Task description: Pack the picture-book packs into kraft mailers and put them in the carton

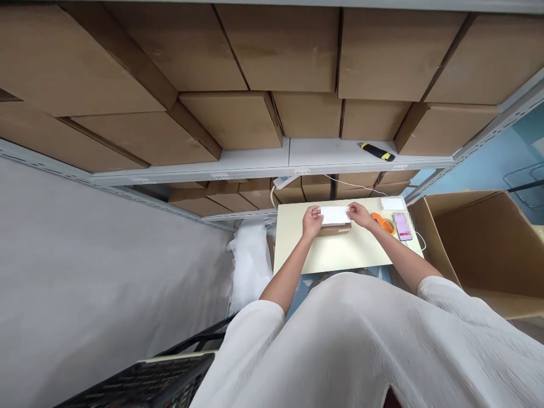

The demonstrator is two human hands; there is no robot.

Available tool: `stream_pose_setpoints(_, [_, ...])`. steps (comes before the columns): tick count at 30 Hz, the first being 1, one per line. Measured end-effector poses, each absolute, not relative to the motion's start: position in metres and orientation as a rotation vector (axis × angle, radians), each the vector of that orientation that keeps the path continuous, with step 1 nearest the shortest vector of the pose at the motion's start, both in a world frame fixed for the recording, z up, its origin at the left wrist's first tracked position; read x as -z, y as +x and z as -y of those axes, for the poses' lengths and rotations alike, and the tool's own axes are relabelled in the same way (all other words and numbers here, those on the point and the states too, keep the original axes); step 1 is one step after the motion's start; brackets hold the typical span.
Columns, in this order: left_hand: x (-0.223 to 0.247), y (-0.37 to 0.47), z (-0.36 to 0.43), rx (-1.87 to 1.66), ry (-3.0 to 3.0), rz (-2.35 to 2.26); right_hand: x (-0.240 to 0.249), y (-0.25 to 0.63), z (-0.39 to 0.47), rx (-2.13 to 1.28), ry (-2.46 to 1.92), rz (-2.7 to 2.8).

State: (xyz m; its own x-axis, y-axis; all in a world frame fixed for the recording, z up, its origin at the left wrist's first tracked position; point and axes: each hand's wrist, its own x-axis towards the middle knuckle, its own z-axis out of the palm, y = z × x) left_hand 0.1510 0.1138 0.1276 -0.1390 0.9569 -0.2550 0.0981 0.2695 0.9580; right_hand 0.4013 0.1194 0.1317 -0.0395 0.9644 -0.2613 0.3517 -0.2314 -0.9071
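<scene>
A white sheet of paper or label (334, 215) is stretched between my two hands, just over a small brown cardboard box (335, 230). My left hand (313, 221) pinches its left edge, and my right hand (359, 215) pinches the upper right corner. Whether the sheet touches the box, I cannot tell. The box lies on a pale yellow tabletop (297, 249). Close to my right forearm are an orange tape dispenser (382, 222) and a phone (403, 226) with a lit screen. A small white stack, maybe of labels (391, 204), lies at the far right corner.
Shelves of cardboard boxes (293, 48) overhang the table, with a black and yellow utility knife (376, 151) on the shelf edge. A large open carton (442, 243) stands at right. White wrapping material (250, 263) and a black crate (157, 379) are at left.
</scene>
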Motion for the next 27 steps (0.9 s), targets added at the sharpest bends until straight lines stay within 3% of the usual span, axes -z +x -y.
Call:
stream_pose_setpoints(8, [-0.103, 0.147, -0.118, -0.947, 1.110, -1.708, -0.111, 0.377, -0.123, -1.042, -1.948, 1.435])
stream_pose_setpoints(18, [-0.080, 0.149, -0.120, -0.796, 1.352, -1.736, -0.088, 0.366, -0.118, -0.806, -1.971, 1.668])
stream_pose_setpoints(27, [-0.095, 0.150, -0.115, -0.586, 1.781, -1.753, -0.097, 0.352, -0.112, -0.597, -2.134, 2.000])
